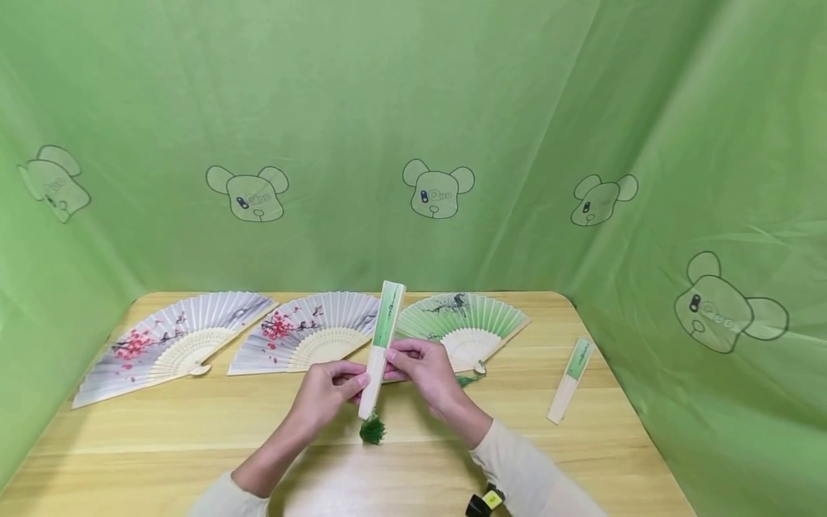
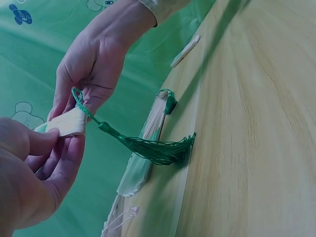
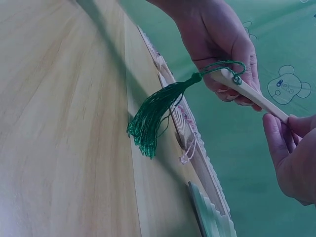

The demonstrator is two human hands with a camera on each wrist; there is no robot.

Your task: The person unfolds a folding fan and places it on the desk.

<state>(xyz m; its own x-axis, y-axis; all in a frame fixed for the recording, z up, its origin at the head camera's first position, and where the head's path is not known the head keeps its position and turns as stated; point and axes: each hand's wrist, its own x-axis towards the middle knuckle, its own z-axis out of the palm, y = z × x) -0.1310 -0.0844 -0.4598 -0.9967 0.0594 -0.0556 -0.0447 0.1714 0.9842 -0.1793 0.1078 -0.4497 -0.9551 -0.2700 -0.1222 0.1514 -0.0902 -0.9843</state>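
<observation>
A folded green fan (image 1: 388, 314) with pale wooden ribs is held up over the middle of the table, tilted slightly right at its top. My left hand (image 1: 324, 396) pinches its lower ribs from the left, thumb in front. On the other side my right hand (image 1: 428, 373) pinches it a little higher, between thumb and fingers. From the fan's lower end hangs a dark green tassel (image 2: 153, 148), its cord looped through the rib end. In the right wrist view the tassel (image 3: 160, 111) dangles above the tabletop and both hands grip the ribs.
Two open grey fans (image 1: 174, 345) (image 1: 310, 334) with red blossoms lie on the left. An open green fan (image 1: 474, 323) lies behind my right hand. Another folded green fan (image 1: 571, 379) lies at the right. Green cloth walls (image 1: 342, 86) surround the wooden table (image 1: 129, 459).
</observation>
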